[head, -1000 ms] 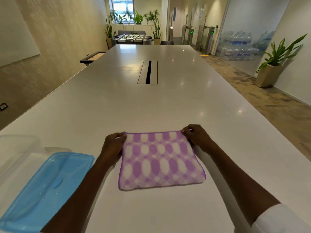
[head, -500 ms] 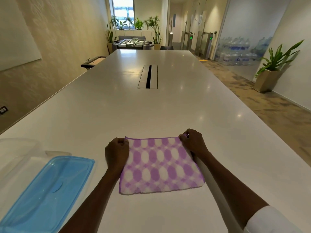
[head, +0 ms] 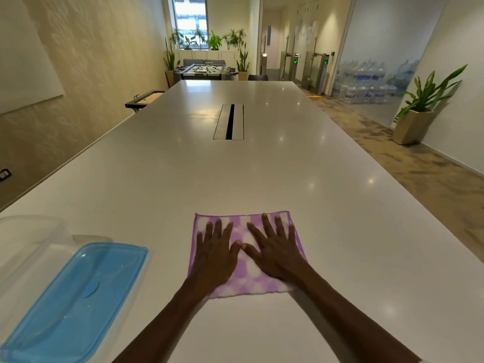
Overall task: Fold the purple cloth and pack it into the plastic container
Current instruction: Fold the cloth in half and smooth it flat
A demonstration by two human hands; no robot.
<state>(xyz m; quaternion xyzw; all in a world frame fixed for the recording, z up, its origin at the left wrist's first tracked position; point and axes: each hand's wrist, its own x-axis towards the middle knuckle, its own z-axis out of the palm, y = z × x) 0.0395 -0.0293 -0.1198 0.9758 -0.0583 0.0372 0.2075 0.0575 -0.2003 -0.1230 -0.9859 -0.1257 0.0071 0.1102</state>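
Glossy smooth table (head: 262,174); soft woven cloth (head: 243,281).

The long white counter (head: 262,174) carries a purple cloth (head: 243,284) near centre, a blue lid (head: 78,297) (near left) and a clear plastic container (head: 28,231).

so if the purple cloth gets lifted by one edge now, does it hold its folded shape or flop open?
Probably flops. The purple cloth looks thin and soft, lying flat on the table with both the left hand and right hand pressed palm-down on it. Likely light, and it may slide on that glossy top if pushed. A supported lift seems safer.
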